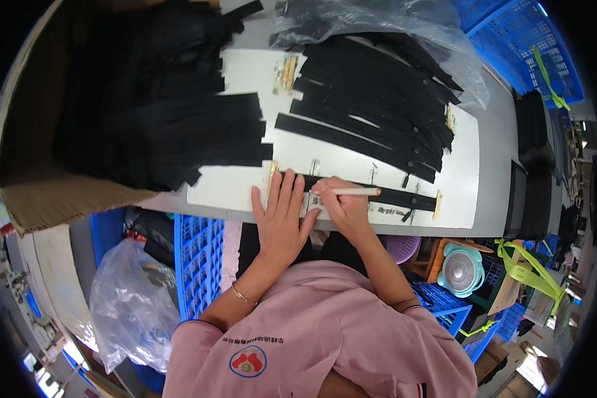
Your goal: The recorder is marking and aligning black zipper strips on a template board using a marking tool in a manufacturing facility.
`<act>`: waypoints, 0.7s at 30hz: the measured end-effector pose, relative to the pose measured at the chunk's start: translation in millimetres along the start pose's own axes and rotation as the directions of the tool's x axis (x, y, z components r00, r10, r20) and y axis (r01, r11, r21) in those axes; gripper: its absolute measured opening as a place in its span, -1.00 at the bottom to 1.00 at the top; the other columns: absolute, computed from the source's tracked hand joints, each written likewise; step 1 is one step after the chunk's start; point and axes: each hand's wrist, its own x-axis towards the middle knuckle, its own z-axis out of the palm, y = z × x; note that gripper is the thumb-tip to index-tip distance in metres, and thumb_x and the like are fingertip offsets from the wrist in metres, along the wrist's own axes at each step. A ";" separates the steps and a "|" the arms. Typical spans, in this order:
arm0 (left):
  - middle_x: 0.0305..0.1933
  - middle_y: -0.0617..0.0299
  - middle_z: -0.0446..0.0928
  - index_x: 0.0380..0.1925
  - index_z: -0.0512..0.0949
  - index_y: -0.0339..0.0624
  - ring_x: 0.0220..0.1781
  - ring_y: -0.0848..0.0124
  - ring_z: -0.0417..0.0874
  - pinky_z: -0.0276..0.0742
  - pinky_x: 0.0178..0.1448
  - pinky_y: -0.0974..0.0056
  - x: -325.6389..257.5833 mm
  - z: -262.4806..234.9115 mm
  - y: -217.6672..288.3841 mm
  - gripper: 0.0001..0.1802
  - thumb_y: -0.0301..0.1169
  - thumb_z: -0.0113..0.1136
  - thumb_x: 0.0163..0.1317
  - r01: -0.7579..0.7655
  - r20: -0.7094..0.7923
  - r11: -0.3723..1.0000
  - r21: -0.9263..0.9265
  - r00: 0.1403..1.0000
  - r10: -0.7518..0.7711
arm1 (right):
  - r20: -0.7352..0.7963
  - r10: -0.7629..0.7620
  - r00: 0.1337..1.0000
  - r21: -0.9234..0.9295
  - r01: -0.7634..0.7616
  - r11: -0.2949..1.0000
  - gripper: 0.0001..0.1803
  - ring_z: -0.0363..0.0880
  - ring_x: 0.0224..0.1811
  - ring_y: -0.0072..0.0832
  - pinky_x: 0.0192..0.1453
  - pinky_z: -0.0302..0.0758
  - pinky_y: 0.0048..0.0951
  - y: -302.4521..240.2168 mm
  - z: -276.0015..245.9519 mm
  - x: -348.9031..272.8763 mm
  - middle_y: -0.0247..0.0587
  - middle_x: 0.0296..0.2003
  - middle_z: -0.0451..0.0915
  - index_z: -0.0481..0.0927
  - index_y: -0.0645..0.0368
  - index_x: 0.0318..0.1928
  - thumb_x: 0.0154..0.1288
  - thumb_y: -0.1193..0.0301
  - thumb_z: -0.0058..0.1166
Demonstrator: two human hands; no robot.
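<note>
A gray table (496, 159) fills the top of the frame, with a blue basket (524, 50) in the upper right. On the table is a white board (463, 152), and near its front edge, just below the middle of the frame, lies one long black strip (404, 197). It runs from left to right and dips a little to the right. Both hands are at its left part. The left hand (280, 211) is flat and open, its fingertips at the strip's left end, holding nothing. The right hand (343, 209) is closer to the strip's middle and pinches a pale pencil (357, 192), which points left. A big pile of black strips (371, 99) lies above. Dark hand-drawn marks (373, 172) sit on the board, too small to read. The pink shirt (312, 318) has a round badge (249, 361) and a dark line of writing.
</note>
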 end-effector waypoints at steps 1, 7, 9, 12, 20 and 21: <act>0.59 0.01 0.27 0.47 0.35 -0.21 0.66 0.04 0.16 -0.27 0.63 -0.31 -1.7 0.3 0.2 -0.23 -0.13 0.30 0.33 0.009 0.006 1.000 0.027 1.000 -0.009 | 0.005 -0.014 1.000 -0.036 0.014 0.999 -0.78 0.68 -0.46 -0.29 -0.36 0.54 -0.37 1.6 -0.3 0.4 -0.10 -0.42 0.70 0.71 0.28 -0.28 0.47 0.39 0.12; 0.59 -0.03 0.26 0.46 0.34 -0.26 0.67 0.00 0.13 -0.30 0.63 -0.34 -14.5 1.0 -1.6 -0.22 -0.16 0.32 0.32 0.019 0.023 0.999 0.046 1.000 -0.020 | 0.079 -0.018 0.997 0.054 0.014 0.998 -0.82 0.66 -0.47 -0.42 -0.38 0.51 -0.42 2.5 -8.8 -12.3 -0.15 -0.41 0.71 0.70 0.27 -0.29 0.41 0.44 0.12; 0.59 -0.04 0.25 0.47 0.32 -0.27 0.67 0.00 0.13 -0.31 0.63 -0.34 -15.4 1.0 -0.3 -0.22 -0.16 0.31 0.33 0.008 0.035 0.999 0.036 0.999 -0.009 | -0.014 0.152 0.988 0.320 -0.140 0.937 -0.80 0.61 -0.44 -0.56 -0.35 0.48 -0.49 1.1 -20.5 -21.7 -0.22 -0.40 0.71 0.70 0.33 -0.29 0.44 0.51 0.04; 0.59 -0.04 0.25 0.46 0.32 -0.28 0.67 -0.01 0.12 -0.31 0.63 -0.34 -12.3 3.3 -0.1 -0.23 -0.15 0.30 0.34 -0.009 0.036 0.997 0.073 0.999 0.006 | -0.199 0.115 0.973 0.263 -0.061 0.963 -0.75 0.54 -0.44 -0.64 -0.34 0.45 -0.54 9.9 -53.4 -29.3 -0.26 -0.40 0.69 0.69 0.37 -0.30 0.49 0.52 -0.02; 0.60 -0.06 0.22 0.49 0.30 -0.27 0.68 -0.01 0.10 -0.32 0.63 -0.34 -3.1 0.2 -0.3 -0.23 -0.15 0.26 0.38 -0.012 0.040 0.994 0.111 0.999 0.008 | -0.346 0.147 0.927 0.124 -0.110 0.986 -0.72 0.45 -0.53 -0.66 -0.43 0.36 -0.54 25.7 -71.6 -21.8 -0.26 -0.50 0.62 0.69 0.38 -0.30 0.53 0.45 0.03; 0.61 -0.06 0.21 0.50 0.28 -0.26 0.68 -0.01 0.08 -0.34 0.63 -0.35 -2.7 -0.5 2.1 -0.22 -0.14 0.26 0.38 0.001 0.039 0.993 0.119 0.999 -0.006 | -0.338 0.154 0.928 0.129 -0.117 0.985 -0.72 0.45 -0.53 -0.66 -0.43 0.36 -0.54 25.9 -72.6 -22.1 -0.26 -0.51 0.62 0.69 0.38 -0.30 0.53 0.45 0.04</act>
